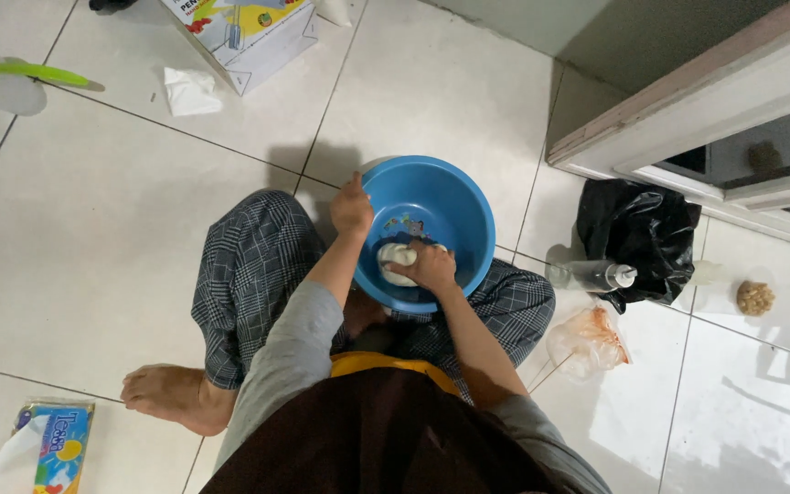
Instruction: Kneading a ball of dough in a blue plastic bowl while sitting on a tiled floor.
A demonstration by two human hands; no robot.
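A blue bowl (454, 197) on the tiled floor (93, 229) holds white dough (393, 259); right hand (429, 267) curls fingers onto it, left hand (351, 208) pinches the rim.

The person wears a grey long-sleeved top (287, 352) pushed up the forearms. Dark checked trousers (249, 274) cover the legs. A brown apron (386, 439) has a yellow edge.

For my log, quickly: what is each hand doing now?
Left hand: closed on the round blue plastic basin's rim.
Right hand: pressing the white dough lump.
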